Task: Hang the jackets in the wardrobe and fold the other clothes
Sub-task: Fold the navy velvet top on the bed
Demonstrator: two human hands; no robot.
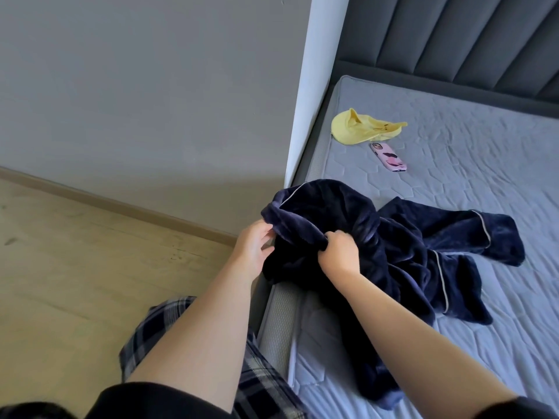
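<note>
I have the navy velour jacket (393,252) by its piped collar at the near edge of the mattress (484,176), most of it sprawled across the bed. My left hand (254,249) pinches the collar's left end with curled fingers; my right hand (338,252) is fisted on the collar fold. I judge I'm lifting it for hanging; next I need it raised clear and squared at the shoulders. A yellow garment (360,130) and phone (388,157) lie well beyond.
</note>
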